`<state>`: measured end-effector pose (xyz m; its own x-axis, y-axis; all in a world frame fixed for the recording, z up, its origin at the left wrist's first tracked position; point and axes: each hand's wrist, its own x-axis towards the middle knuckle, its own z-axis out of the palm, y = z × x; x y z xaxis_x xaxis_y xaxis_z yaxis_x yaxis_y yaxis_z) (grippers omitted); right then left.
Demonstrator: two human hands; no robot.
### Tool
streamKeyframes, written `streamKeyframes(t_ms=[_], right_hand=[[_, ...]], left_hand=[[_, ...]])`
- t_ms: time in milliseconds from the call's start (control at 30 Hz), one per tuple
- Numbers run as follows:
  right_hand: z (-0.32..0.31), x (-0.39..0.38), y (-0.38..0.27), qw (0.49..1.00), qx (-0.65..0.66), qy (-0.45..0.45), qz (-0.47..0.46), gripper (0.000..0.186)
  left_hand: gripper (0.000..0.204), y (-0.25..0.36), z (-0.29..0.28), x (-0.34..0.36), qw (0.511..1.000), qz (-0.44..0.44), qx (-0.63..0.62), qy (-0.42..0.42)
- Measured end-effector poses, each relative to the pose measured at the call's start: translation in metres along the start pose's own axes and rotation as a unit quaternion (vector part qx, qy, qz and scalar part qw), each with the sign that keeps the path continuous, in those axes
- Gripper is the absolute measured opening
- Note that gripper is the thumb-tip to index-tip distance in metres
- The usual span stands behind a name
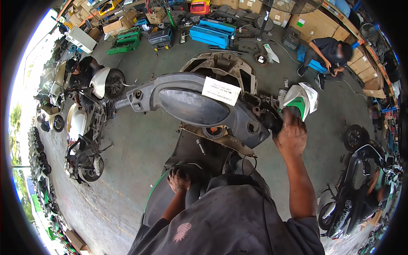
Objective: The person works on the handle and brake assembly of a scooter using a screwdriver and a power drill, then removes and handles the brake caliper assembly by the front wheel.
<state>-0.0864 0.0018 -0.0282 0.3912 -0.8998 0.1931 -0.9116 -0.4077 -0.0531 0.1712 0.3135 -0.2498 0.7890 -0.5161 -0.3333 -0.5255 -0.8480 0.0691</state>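
In front of me is a scooter's grey handlebar cover (pixel 148 85) with a dark oval display (pixel 193 104) in its middle. A white paper note (pixel 221 91) with handwriting lies across the cover's top edge. My right hand (pixel 292 134) is closed around the right handlebar grip (pixel 272 122), its arm stretched forward. The left handlebar grip (pixel 123 104) has no hand on it. My left hand (pixel 178 179) lies low near my left knee, on a dark surface, its fingers bent but apart and holding nothing I can see. Below the display the scooter's front body (pixel 191 146) is partly stripped.
Partly dismantled scooters (pixel 87 144) and people (pixel 72 66) are on the left. Another person (pixel 327 55) sits at the back right; a black scooter (pixel 352 191) stands at right. Blue (pixel 212 33) and green toolboxes (pixel 124 41) are on the floor behind, with a fan (pixel 293 5).
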Motion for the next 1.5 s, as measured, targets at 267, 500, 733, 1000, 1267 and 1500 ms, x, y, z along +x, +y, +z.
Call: streamKeyframes(t_ms=[267, 500, 733, 1000, 1267, 1500], right_hand=[[-0.024, 0.013, -0.014, 0.994, 0.050, 0.082, -0.043, 0.090], [-0.021, 0.023, -0.005, 0.997, 0.064, -0.044, 0.022, 0.097], [-0.028, 0.027, -0.008, 1.000, 0.006, 0.012, -0.025, 0.086], [-0.016, 0.020, -0.002, 0.999, 0.036, -0.013, 0.022, 0.081], [-0.032, 0.027, -0.024, 0.987, -0.028, 0.140, -0.078, 0.074], [-0.009, 0.019, 0.006, 0.999, 0.045, -0.017, 0.019, 0.080]], left_hand=[[0.044, -0.005, 0.003, 0.001, 1.000, -0.006, -0.004, 0.003], [0.045, -0.002, 0.003, 0.000, 1.000, -0.004, -0.003, -0.004], [0.045, -0.006, 0.008, 0.000, 1.000, 0.001, 0.001, 0.012], [0.044, 0.000, 0.001, -0.001, 1.000, 0.002, -0.005, 0.004], [0.045, -0.009, 0.009, 0.001, 1.000, 0.002, -0.002, -0.002], [0.044, 0.001, 0.004, 0.002, 1.000, 0.015, 0.002, 0.015]])
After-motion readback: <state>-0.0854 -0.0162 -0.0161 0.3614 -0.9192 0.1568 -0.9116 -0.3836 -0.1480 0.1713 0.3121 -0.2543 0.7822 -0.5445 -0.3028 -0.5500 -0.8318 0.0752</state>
